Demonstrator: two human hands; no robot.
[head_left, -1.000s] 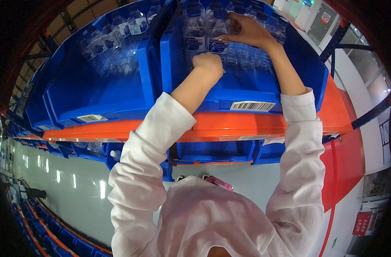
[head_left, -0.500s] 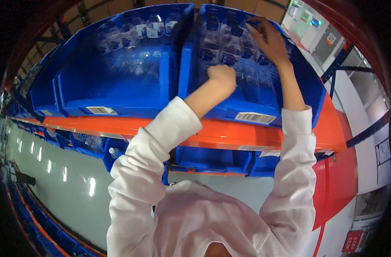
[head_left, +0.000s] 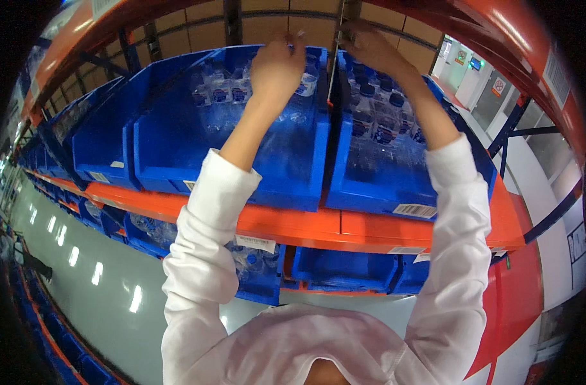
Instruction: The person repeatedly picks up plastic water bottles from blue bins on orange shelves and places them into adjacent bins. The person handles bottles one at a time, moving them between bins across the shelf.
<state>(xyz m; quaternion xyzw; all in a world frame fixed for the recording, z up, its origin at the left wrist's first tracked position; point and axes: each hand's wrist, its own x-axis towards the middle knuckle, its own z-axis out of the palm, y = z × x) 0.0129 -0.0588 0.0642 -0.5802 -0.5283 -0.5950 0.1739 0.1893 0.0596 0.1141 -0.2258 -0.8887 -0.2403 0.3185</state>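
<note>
Blue plastic bin with a sloping side, far left (head_left: pixel 100 154): set on the orange metal shelf (head_left: pixel 306 224).

Wide blue plastic bin with a low front lip (head_left: pixel 286 191): placed next along. Clear bottles with white-and-blue labels (head_left: pixel 220 95) are stood upright toward its back.

Left hand (head_left: pixel 277 70), bare, below a white sleeve: raised over the back right part of the wide bin, in front of some bottles there. Its fingers are bent and blurred; whether they are parted, together or clamped on anything cannot be made out.

Clear plastic bottles with dark blue caps (head_left: pixel 386 128): stood close together in the back part of the right-hand blue plastic bin (head_left: pixel 370 202), whose front bears a white barcode label (head_left: pixel 415 210).

Right hand (head_left: pixel 373 51), bare, white-sleeved: held above the back of the right-hand bin, pointed leftward, well apart from the capped bottles at the front of the group. Its fingers are smeared by blur; neither their spacing nor any hold can be judged.

Handling note, by judgement: any bottle is best gripped by the firm neck, since thin walls may be dented; it should be lifted upright past the bin rims, so that crowded neighbours are not tipped.
</note>
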